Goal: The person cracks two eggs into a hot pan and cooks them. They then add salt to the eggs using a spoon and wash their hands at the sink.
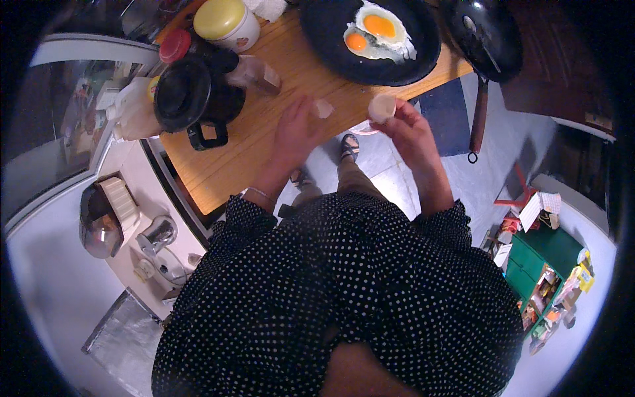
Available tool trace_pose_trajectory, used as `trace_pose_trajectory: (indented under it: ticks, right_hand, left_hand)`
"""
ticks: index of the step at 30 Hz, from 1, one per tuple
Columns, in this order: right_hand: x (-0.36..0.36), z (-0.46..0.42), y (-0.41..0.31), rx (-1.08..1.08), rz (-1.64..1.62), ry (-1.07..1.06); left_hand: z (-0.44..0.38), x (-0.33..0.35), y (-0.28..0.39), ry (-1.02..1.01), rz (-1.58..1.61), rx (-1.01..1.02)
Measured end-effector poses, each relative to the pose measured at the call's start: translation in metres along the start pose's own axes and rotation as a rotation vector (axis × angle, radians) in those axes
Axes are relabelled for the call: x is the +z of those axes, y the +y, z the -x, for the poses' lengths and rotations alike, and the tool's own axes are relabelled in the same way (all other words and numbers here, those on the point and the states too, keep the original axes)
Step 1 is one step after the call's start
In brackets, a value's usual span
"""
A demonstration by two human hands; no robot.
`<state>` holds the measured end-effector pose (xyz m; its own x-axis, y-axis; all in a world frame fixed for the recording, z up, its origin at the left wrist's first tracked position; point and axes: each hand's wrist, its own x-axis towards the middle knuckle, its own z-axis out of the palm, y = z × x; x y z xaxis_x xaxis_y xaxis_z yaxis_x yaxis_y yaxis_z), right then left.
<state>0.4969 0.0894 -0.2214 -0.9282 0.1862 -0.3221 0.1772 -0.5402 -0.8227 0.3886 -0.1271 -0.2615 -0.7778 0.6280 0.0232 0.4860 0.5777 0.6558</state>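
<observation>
My right hand [414, 131] holds a cracked eggshell half [382, 109] by its side, with the hollow side showing. My left hand [296, 131], slightly blurred, has a smaller eggshell piece [323, 108] at its fingertips, over the wooden table [233, 164]. Beyond both hands is a wide black pan [322, 54], cut off by the top of the view. In it lie two eggs with whole orange yolks, a larger yolk [379, 26] and a smaller yolk [355, 42]; the egg white [399, 47] is partly set, partly clear.
Left of my left hand stand a lidded black vessel [183, 94] with a square handle, a clear container [255, 74] and a white jar [238, 34] with a yellow lid. A second black pan [506, 44], its brown handle [478, 116] pointing towards me, is at the right.
</observation>
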Motion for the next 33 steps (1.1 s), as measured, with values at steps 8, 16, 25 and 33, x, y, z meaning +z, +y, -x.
trace_pose_trajectory:
  ticks: [8, 16, 25, 33]
  right_hand:
    - [-0.001, 0.016, 0.028, 0.205, -0.064, 0.046]
    - [-0.018, 0.016, 0.042, 0.085, 0.111, 0.070]
    - [-0.007, 0.065, 0.068, -0.184, 0.178, 0.231]
    - [-0.004, 0.124, 0.094, -0.180, -0.128, 0.292]
  left_hand:
    - [-0.026, 0.015, -0.016, -0.070, -0.100, 0.093]
    - [-0.002, 0.008, 0.045, -0.099, 0.123, -0.118]
    - [0.022, 0.027, 0.069, -0.301, 0.285, 0.022]
    - [0.046, 0.044, 0.088, -0.484, 0.373, 0.123]
